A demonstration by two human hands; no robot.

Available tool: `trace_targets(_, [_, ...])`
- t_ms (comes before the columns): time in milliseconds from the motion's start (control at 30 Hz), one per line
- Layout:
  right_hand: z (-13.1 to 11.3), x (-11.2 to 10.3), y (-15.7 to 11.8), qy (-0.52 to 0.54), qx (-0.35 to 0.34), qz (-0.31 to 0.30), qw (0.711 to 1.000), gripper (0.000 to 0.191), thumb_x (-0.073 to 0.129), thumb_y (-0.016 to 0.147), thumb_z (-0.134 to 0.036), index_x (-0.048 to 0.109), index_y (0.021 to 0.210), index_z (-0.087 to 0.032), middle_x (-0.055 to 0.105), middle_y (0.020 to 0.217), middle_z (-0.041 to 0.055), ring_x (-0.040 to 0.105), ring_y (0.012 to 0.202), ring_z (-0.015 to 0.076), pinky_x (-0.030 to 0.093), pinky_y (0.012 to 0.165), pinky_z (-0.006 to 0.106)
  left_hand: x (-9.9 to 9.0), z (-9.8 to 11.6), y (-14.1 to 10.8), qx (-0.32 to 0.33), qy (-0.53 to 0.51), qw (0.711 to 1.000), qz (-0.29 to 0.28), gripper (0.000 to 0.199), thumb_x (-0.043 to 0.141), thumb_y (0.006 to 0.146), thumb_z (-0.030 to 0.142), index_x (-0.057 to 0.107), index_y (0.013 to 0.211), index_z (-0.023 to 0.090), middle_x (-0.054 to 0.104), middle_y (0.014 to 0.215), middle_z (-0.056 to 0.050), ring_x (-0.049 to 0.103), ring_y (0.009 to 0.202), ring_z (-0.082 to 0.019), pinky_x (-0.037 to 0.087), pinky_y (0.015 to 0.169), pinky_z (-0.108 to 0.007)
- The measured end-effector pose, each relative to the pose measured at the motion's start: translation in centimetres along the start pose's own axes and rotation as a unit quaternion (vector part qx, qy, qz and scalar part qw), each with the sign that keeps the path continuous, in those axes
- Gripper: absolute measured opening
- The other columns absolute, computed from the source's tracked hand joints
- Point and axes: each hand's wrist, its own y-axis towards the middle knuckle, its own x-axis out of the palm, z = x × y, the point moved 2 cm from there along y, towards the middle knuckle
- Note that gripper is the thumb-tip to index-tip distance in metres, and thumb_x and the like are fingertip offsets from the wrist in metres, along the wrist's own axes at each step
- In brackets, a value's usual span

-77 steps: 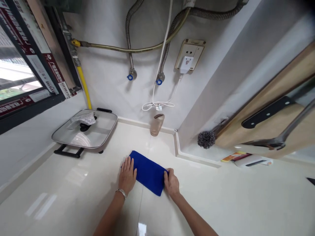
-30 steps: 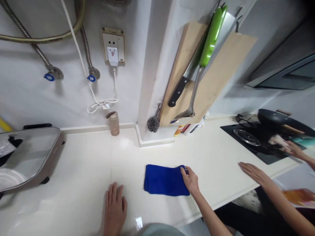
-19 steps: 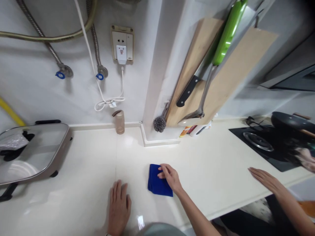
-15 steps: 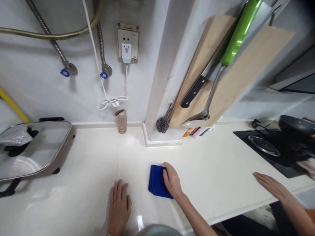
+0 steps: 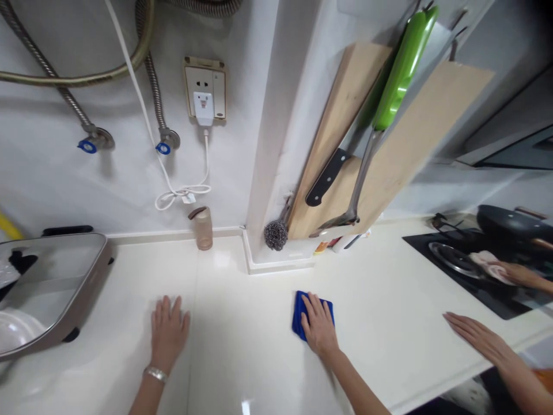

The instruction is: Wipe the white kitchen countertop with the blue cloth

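A folded blue cloth (image 5: 298,317) lies on the white countertop (image 5: 242,346) in front of the wall corner. My right hand (image 5: 320,325) presses down on it, fingers curved over its top and the thumb near its left part. Farther left, my left hand (image 5: 168,331) rests on the counter with fingers spread and nothing in them; a metal band (image 5: 155,373) circles that wrist. The closest thing behind it is a small brownish clear bottle (image 5: 203,230) by the wall.
At left stands an electric pan (image 5: 86,294) with a glass lid. Cutting boards, a knife (image 5: 328,176), a green-handled utensil (image 5: 404,75) and a steel scrubber (image 5: 275,235) hang ahead. Another person's hand (image 5: 477,340) rests at right; their other hand holds a pale cloth (image 5: 490,265) on the cooktop (image 5: 510,305).
My right hand has slid the blue cloth to the right. My left hand has moved left. The view has shifted slightly, and the other person's hand with the pale cloth has come further into view.
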Motion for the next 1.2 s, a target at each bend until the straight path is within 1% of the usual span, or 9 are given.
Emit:
trace_targets(133, [4.4,0.8,3.1,-0.032,0.095,-0.006,0.995,0.059,0.024,0.094,-0.038,0.04,0.145,-0.012,0.039,0.153,0.0139,0.028,0.146,0.0266,0.023,0.118,0.052,0.3,-1.5,3.5,-0.095,0.008,0.995,0.014,0.061,0.029,0.094,0.039,0.044,0.142,0.004,0.03,0.153,-0.032,0.019,0.147,-0.045,0.023,0.114,-0.065])
trace_targets(200, [5.6,1.1,5.1,-0.046,0.149,-0.008,0.988,0.061,0.024,0.093,-0.038,0.042,0.144,-0.01,0.04,0.152,0.0162,0.029,0.145,0.0286,0.023,0.118,0.053,0.7,-1.4,3.7,-0.097,0.021,0.994,0.045,0.061,0.03,0.094,0.037,0.042,0.143,0.004,0.028,0.154,-0.033,0.017,0.147,-0.045,0.023,0.113,-0.067])
trace_targets(367, [5.0,2.1,8.4,-0.065,0.223,0.008,0.973,0.064,0.022,0.092,-0.033,0.037,0.144,0.002,0.036,0.15,0.0291,0.028,0.144,0.0378,0.022,0.113,0.064,0.9,-0.4,3.4,-0.062,0.055,0.993,0.08,0.061,0.031,0.093,0.034,0.037,0.146,0.005,0.025,0.157,-0.03,0.011,0.149,-0.043,0.024,0.111,-0.069])
trace_targets(467, [0.7,2.8,7.6,-0.052,0.173,0.019,0.983,0.063,0.027,0.091,-0.032,0.037,0.144,0.001,0.036,0.15,0.0293,0.026,0.144,0.0399,0.024,0.112,0.067,0.8,-0.3,3.4,-0.066,0.061,0.993,0.078,0.06,0.031,0.093,0.034,0.037,0.146,0.006,0.027,0.156,-0.029,0.01,0.149,-0.042,0.026,0.111,-0.069])
trace_targets(600, [-9.0,2.7,4.8,0.004,-0.04,-0.016,0.999,0.064,0.036,0.09,-0.029,0.031,0.149,-0.007,0.027,0.157,0.0197,0.017,0.148,0.0354,0.021,0.118,0.06,1.1,-0.7,3.3,-0.078,0.062,0.992,0.072,0.06,0.03,0.093,0.034,0.038,0.146,0.007,0.026,0.158,-0.026,0.008,0.15,-0.041,0.024,0.113,-0.068])
trace_targets(700, [-16.3,1.8,4.4,0.043,-0.192,-0.079,0.977,0.071,0.041,0.09,-0.033,0.017,0.154,-0.012,0.017,0.161,0.0142,0.011,0.149,0.0351,0.02,0.12,0.058,1.2,-1.1,3.2,-0.083,0.062,0.993,0.061,0.059,0.028,0.094,0.034,0.041,0.144,0.005,0.026,0.158,-0.026,0.008,0.15,-0.04,0.022,0.115,-0.066])
trace_targets(833, [-22.9,1.9,8.5,0.066,-0.32,-0.134,0.936,0.072,0.038,0.092,-0.032,0.01,0.154,-0.012,0.011,0.163,0.0138,0.007,0.15,0.0332,0.018,0.121,0.056,1.2,-1.3,3.2,-0.077,0.06,0.993,0.061,0.059,0.026,0.095,0.035,0.042,0.143,0.004,0.026,0.158,-0.027,0.005,0.15,-0.039,0.021,0.116,-0.065])
trace_targets(967, [-25.4,4.5,15.4,0.053,-0.271,-0.132,0.952,0.066,0.034,0.094,-0.035,0.019,0.152,-0.007,0.015,0.162,0.0171,0.009,0.15,0.0327,0.016,0.121,0.054,1.4,-1.6,3.1,-0.068,0.054,0.994,0.068,0.058,0.03,0.094,0.033,0.041,0.144,0.006,0.024,0.16,-0.024,0.005,0.151,-0.038,0.021,0.117,-0.064])
trace_targets(1200, [-25.4,8.7,23.9,0.015,-0.137,-0.07,0.988,0.062,0.031,0.093,-0.029,0.03,0.148,-0.001,0.026,0.158,0.0231,0.016,0.148,0.0336,0.016,0.12,0.054,2.1,-2.1,2.8,-0.07,0.068,0.993,0.064,0.058,0.038,0.092,0.03,0.041,0.144,0.005,0.019,0.16,-0.027,0.007,0.15,-0.04,0.02,0.117,-0.062])
